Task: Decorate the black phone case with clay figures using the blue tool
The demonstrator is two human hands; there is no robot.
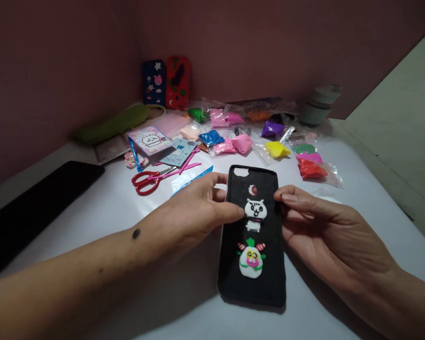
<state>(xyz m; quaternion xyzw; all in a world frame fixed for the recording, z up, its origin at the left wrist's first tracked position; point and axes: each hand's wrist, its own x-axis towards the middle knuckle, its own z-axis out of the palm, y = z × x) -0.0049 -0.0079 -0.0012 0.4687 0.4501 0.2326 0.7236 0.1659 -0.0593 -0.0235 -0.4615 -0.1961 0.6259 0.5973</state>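
A black phone case is tilted up above the table, its decorated back facing me. On it sit a white cat-like clay figure and, lower down, a white clay character with red-striped horns and green bits. A small round hole shows above the cat, and a camera cutout is at the top left. My left hand grips the case's left edge, thumb on the front beside the cat, fingers partly hidden behind. My right hand holds the right edge, its thumb and forefinger close together at the upper side.
Red-handled scissors, pink tools, cards and bagged coloured clay lie behind the case. Two decorated cases lean on the pink wall. A black slab is at left, a greenish jar at back right.
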